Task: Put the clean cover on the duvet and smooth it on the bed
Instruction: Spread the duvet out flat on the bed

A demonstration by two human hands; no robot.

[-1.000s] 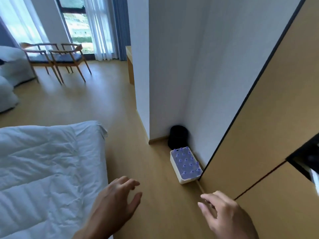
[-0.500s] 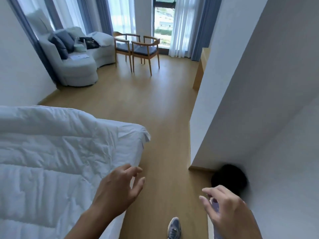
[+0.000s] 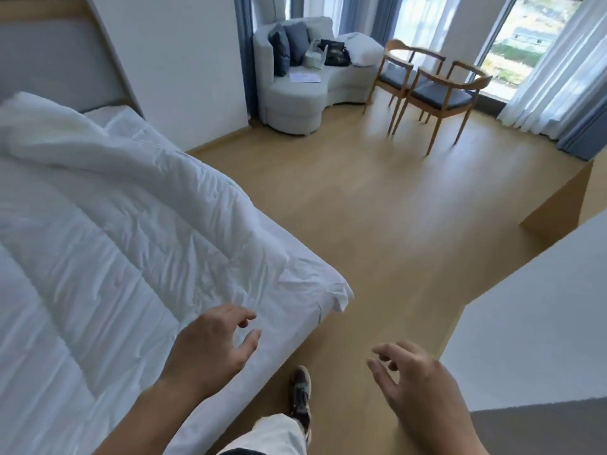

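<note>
Standing beside the bed (image 3: pixel 323 298), the person holds the left hand (image 3: pixel 210 351) over the rumpled white duvet (image 3: pixel 124 231), right hand (image 3: pixel 415 380) above the floor (image 3: pixel 377 231), fingers (image 3: pixel 377 367) spread and empty.

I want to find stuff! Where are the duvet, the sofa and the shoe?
duvet (image 3: pixel 124 224), head view, on its quilted top.
sofa (image 3: pixel 295 96), head view, on its seat front.
shoe (image 3: pixel 299 394), head view, on its laces.

Pale curved sofa (image 3: pixel 297 100) in the far corner of the wooden floor (image 3: pixel 377 205), with dark blue cushions (image 3: pixel 289 47), a black bag (image 3: pixel 336 54) and a paper sheet (image 3: pixel 303 77) on it. Two wooden armchairs (image 3: pixel 437 93) just beside, before sheer curtains (image 3: pixel 555 73).
</note>
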